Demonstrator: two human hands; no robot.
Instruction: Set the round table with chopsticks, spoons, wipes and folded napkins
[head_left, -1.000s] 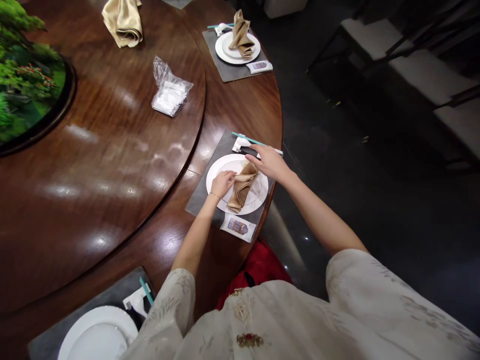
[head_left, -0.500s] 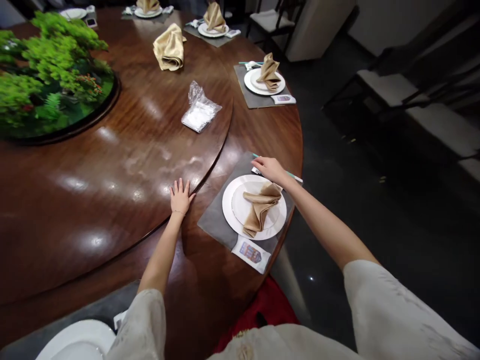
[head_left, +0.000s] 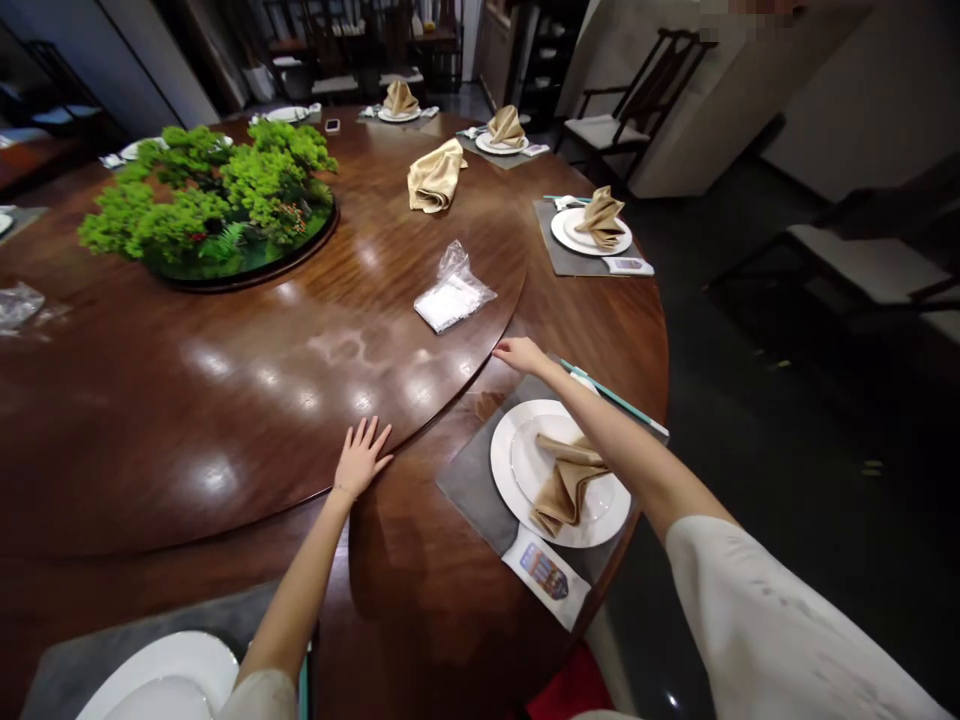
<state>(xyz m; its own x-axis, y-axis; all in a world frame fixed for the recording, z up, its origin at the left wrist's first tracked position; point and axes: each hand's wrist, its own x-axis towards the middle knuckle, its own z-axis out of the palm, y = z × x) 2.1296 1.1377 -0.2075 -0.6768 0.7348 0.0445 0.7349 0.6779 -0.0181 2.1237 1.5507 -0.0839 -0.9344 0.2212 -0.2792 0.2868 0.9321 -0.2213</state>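
Observation:
My left hand [head_left: 361, 460] lies flat with fingers spread on the wooden turntable [head_left: 247, 440], close to its rim. Farther along that rim is my right hand [head_left: 520, 354], its fingers bent and held together, the fingertips at the edge. Whether anything small is in them I cannot make out. Below my right forearm is a place setting: a white plate [head_left: 504, 455] with a folded tan napkin [head_left: 564, 490] on a grey placemat [head_left: 469, 480]. Chopsticks in a teal and white sleeve [head_left: 619, 398] lie at the mat's far side, and a printed wet-wipe packet [head_left: 546, 577] at its near side.
On the turntable are a green miniature landscape [head_left: 217, 205], a crumpled gold cloth [head_left: 437, 177] and a clear plastic bag with white contents [head_left: 452, 295]. Another plate [head_left: 165, 650] is at the lower left. More settings line the rim, and chairs [head_left: 630, 130] stand around.
My right hand has moved from beside the chopsticks to the turntable's rim. My left hand stays spread on the turntable. The view has tilted up and turned left.

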